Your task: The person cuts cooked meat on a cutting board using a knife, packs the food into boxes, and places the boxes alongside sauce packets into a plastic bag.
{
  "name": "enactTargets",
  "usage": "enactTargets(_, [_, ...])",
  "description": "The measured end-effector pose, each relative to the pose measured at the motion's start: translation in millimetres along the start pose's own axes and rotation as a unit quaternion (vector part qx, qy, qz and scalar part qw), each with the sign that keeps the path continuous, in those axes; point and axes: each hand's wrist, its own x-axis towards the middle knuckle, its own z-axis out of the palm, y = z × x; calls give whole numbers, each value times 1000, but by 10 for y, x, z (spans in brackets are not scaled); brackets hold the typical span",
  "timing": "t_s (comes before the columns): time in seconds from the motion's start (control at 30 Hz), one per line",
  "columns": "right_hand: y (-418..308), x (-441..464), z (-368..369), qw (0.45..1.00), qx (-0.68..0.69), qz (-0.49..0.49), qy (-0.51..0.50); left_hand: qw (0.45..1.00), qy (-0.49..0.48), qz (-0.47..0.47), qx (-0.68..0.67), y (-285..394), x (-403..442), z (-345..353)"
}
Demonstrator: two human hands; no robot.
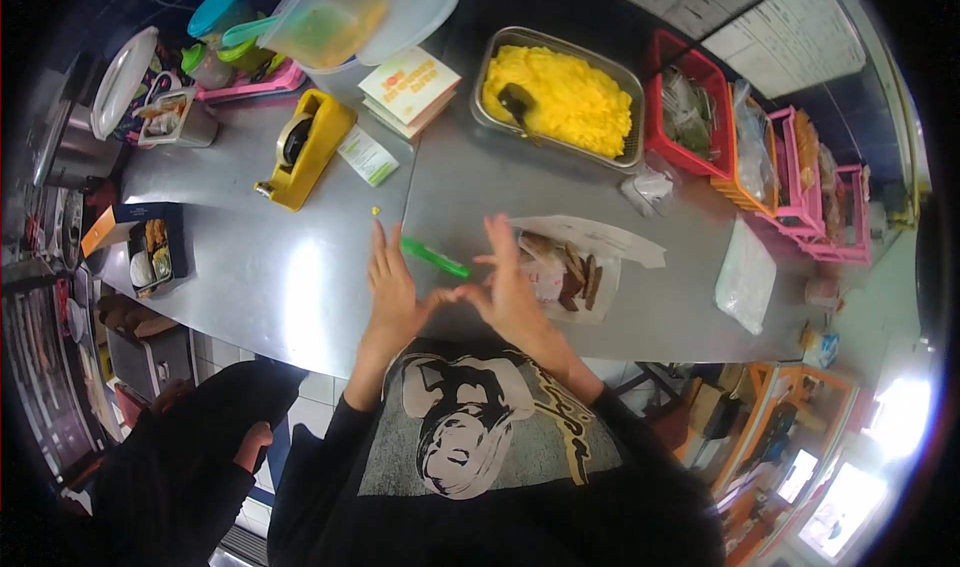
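Note:
Near the table's front edge, my left hand (394,292) is raised with its fingers stretched out. My right hand (512,295) faces it, fingers also extended, and the two thumbs meet or nearly meet at the tips. Nothing shows in either palm. Between the hands lies a slim green pen-like stick (438,257), apparently on the steel table; whether a finger touches it I cannot tell. Just right of my right hand is an open white paper box (598,302) holding brown strips (578,275); the hand partly covers its left side.
A metal pan (487,117) of yellow food with a dark spoon stands at the back. Left of it are a yellow tape dispenser (322,147) and stacked cards (410,87). Red basket (722,97) and others line the right. Another person's hand (256,445) shows at lower left.

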Motion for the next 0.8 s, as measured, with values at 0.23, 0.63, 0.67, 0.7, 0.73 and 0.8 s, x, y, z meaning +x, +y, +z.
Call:
enactTargets(0.23, [359,-313,-1713,848,-441,-16,293,977,-98,179,68,332,924,371])
enactTargets(0.63, [974,-534,-1520,960,62,146,231,998,-60,6,-35,652,825,1322])
enactTargets(0.67, [940,-575,-1603,966,-48,162,193,996,-90,-18,23,693,840,1232])
enactTargets(0.7, [857,-626,-1679,966,-47,164,193,995,-91,-19,24,659,819,1100])
enactTargets(0.73, [744,-682,-1755,977,-48,152,145,991,-95,77,48,587,776,929])
enactTargets(0.8, [718,-858,-1703,985,-47,138,95,978,-97,171,74,542,627,853])
